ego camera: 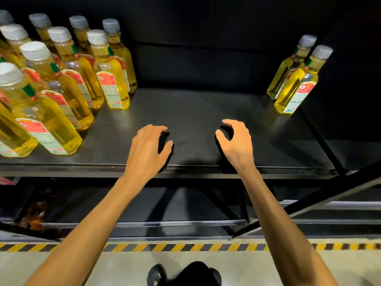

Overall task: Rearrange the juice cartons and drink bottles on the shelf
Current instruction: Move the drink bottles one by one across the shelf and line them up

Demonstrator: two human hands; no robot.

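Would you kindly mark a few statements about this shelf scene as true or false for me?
1. The left hand and the right hand both hold nothing. True.
2. Two bottles stand at the right end of the shelf. True.
3. The bottles have red caps. False: the caps are white or grey.
4. The larger group of bottles stands on the right. False: the larger group stands on the left side of the shelf.
5. A juice carton lies between the hands. False: only bare shelf shows there.
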